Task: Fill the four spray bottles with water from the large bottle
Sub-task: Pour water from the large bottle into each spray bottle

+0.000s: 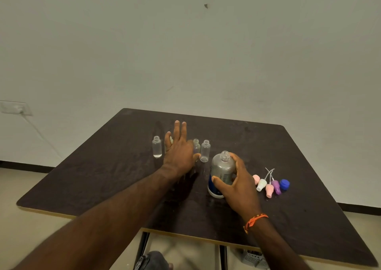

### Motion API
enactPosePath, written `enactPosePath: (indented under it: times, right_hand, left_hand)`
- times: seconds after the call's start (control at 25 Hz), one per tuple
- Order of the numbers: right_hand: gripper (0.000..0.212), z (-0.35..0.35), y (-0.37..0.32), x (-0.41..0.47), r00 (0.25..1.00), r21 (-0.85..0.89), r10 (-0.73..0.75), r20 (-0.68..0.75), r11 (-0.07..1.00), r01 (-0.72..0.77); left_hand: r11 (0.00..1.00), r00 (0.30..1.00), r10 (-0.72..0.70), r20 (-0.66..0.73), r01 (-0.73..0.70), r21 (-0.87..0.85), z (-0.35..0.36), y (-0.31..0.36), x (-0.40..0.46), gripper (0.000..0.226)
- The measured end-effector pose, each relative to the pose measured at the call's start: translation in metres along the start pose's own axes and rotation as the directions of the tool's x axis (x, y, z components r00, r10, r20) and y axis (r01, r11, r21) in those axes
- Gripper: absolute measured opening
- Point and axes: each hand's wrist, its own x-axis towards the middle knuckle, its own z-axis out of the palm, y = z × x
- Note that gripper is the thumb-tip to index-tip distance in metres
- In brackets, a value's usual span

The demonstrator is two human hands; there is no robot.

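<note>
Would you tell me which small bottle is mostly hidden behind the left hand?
The second small bottle from the left; only its top shows beside the left hand, whereas the others stand in view.

A plain, sparsely furnished room is showing; a bare white wall (206,53) is filling the upper frame; a dark worktable (299,218) is occupying the lower half; a wall socket (15,107) is sitting at left.

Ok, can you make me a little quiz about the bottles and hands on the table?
1. True or false: the large bottle has its cap on.
2. Which hand grips the large bottle? A) left hand B) right hand
3. Fill in: the loose cap beside the spray tops is coloured ____.

Key: 1 false, its neck is open. 2 B; the left hand is spread flat above the small bottles. 3 blue.
</note>
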Motion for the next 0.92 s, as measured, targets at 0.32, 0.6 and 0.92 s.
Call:
enactPosePath:
  times: [0.32, 0.6, 0.92]
  right_hand:
    - [0.08, 0.002, 0.001, -0.001, 1.0, -0.002, 0.019, -0.006, 1.0, -0.019]
    - [0.08, 0.001, -0.002, -0.002, 1.0, -0.015, 0.026, -0.002, 1.0, -0.026]
    - [0.079, -0.001, -0.01, -0.005, 0.998, -0.025, 0.06, 0.019, 0.998, -0.059]
  left_hand:
    - [0.973, 0.994, -0.096, -0.051, 0.083, -0.213, -0.007, 0.005, -0.005, 0.033]
    - [0.927, 0.993, -0.106, -0.058, 0.077, -0.366, -0.012, -0.006, -0.049, 0.034]
    - [0.869, 0.998, -0.057, 0.02, 0.06, -0.491, -0.017, -0.017, -0.097, 0.046]
